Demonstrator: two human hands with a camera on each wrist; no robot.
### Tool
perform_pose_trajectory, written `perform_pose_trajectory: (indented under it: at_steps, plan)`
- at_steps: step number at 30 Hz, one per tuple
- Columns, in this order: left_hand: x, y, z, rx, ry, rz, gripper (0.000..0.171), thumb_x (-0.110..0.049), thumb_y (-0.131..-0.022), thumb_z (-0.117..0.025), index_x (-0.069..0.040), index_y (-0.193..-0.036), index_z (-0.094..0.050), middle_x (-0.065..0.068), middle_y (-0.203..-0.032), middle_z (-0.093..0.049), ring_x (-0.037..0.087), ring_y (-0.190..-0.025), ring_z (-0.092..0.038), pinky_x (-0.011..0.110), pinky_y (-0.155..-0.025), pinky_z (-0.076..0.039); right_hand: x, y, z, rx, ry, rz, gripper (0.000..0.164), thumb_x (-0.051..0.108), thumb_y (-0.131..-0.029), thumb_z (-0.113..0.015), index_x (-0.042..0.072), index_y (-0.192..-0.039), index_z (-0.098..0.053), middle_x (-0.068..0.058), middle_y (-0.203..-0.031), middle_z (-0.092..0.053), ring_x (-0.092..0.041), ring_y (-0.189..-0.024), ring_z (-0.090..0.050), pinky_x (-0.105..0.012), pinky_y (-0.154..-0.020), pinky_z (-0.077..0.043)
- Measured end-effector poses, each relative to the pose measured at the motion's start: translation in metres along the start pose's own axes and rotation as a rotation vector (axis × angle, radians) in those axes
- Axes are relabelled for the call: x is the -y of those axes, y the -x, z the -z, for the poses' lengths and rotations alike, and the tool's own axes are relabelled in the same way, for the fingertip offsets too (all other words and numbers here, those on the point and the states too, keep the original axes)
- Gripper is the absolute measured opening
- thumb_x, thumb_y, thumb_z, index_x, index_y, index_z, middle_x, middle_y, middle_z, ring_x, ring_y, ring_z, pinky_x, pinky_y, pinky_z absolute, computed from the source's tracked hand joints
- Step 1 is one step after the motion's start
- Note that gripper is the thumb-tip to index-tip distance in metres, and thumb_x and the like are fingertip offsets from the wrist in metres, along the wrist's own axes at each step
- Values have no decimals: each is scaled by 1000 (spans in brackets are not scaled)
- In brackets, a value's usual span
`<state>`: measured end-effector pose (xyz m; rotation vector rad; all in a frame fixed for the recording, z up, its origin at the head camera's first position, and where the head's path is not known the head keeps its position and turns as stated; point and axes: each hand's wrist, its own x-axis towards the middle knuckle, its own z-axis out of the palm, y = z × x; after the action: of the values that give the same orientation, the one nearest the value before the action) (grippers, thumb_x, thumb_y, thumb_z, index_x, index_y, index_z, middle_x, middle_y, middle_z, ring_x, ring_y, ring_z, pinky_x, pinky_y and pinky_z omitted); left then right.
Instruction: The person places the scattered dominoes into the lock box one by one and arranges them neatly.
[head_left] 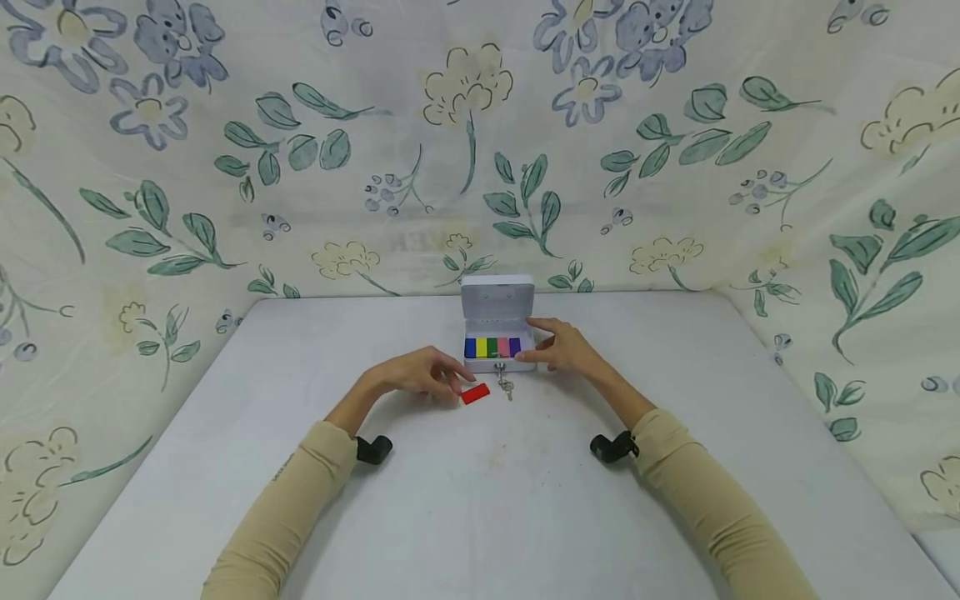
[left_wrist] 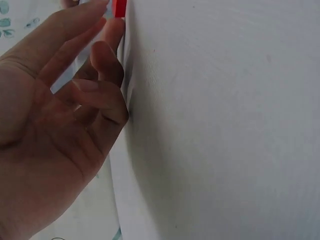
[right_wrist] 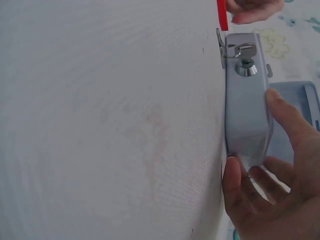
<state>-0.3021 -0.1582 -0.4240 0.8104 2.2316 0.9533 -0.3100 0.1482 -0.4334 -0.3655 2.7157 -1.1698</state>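
A small white cash box [head_left: 487, 365] stands on the table with its lid raised. Several coloured blocks [head_left: 492, 347] sit in a row inside it: blue, yellow, green, pink and purple. Keys [right_wrist: 245, 50] hang from the lock on its front. My right hand [head_left: 564, 347] holds the box's right end, thumb on the front top edge and other fingers round the side. In front of the box's left corner a red block [head_left: 476, 393] lies on the table. My left hand [head_left: 420, 371] is beside that block, fingers loosely bent and fingertips close to its left end; no grip on it shows.
A white table [head_left: 480, 500] spreads around the box. Behind it hangs a floral cloth [head_left: 420, 242], close to the raised lid [head_left: 498, 297]. Dark wrist cameras sit on both forearms, by the beige sleeves [head_left: 300, 483].
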Motion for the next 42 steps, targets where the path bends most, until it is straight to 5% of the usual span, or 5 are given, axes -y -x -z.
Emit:
perform_pose_trajectory:
  at_steps: [11,24,42]
  plan:
    - [-8,-7,-6,74,-18,-37,50,-16,-83,-79,-19,-130,-63,3,-89,-68,15,-66,-50,20,-50,-38,1,0,-1,-6,-1,-15,88,46,-80,-78,24,-153,-35,-14,-142,-51,-27,-108,-63,-26,-69,-60]
    - [-3,-15,-8,86,3,-75,49,-14,-81,-80,-15,-127,-64,2,-82,-65,11,-61,-49,19,-49,-38,0,1,-2,-3,-3,-18,88,47,-81,-77,22,-153,-34,-16,-139,-53,-28,-107,-63,-27,-70,-60]
    - [-3,-15,-9,54,-14,-42,44,-12,-82,-79,-16,-124,-65,2,-85,-64,12,-64,-51,20,-50,-37,0,0,-1,8,-21,-35,89,47,-80,-78,26,-154,-32,-15,-134,-58,-26,-101,-64,-26,-69,-59]
